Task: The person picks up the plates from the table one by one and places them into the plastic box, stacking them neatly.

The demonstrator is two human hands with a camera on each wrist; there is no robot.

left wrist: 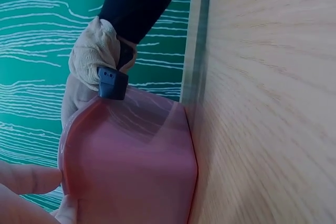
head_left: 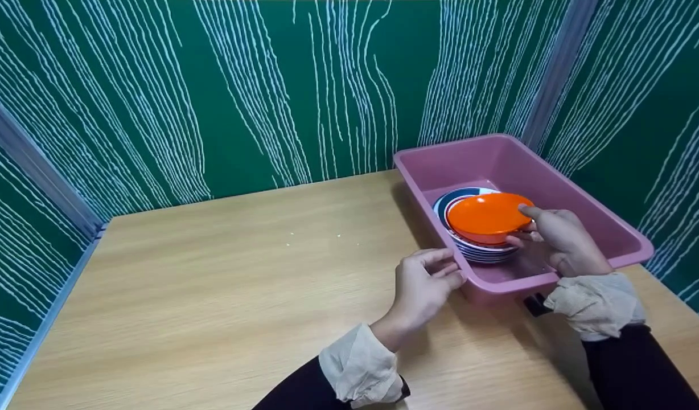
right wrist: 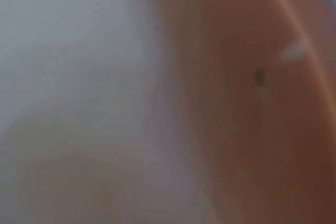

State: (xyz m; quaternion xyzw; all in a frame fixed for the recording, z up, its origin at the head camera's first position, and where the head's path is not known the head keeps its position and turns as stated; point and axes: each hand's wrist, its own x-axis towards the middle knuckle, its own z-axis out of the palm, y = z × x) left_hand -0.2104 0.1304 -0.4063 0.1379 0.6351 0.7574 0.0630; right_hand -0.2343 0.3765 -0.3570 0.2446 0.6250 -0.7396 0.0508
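Observation:
A pink plastic tub (head_left: 588, 210) stands on the right side of the table. Inside it is a stack of plates (head_left: 479, 252), one with a dark blue and white rim. Just over the stack, my right hand (head_left: 568, 239) pinches an orange shallow bowl (head_left: 486, 213) by its right edge, thumb on top and fingers below. My left hand (head_left: 420, 287) holds the tub's near left rim between thumb and fingers. In the left wrist view, those fingers (left wrist: 31, 178) meet the rim beside the tub's outer wall (left wrist: 142, 166). The right wrist view is badly blurred.
The wooden table (head_left: 224, 296) extends left of the tub, with a few tiny white specks (head_left: 338, 235) on it. Green panels (head_left: 349, 85) with white wavy lines rise behind and at both sides. The tub's far end stands close to the back right corner post (head_left: 551, 74).

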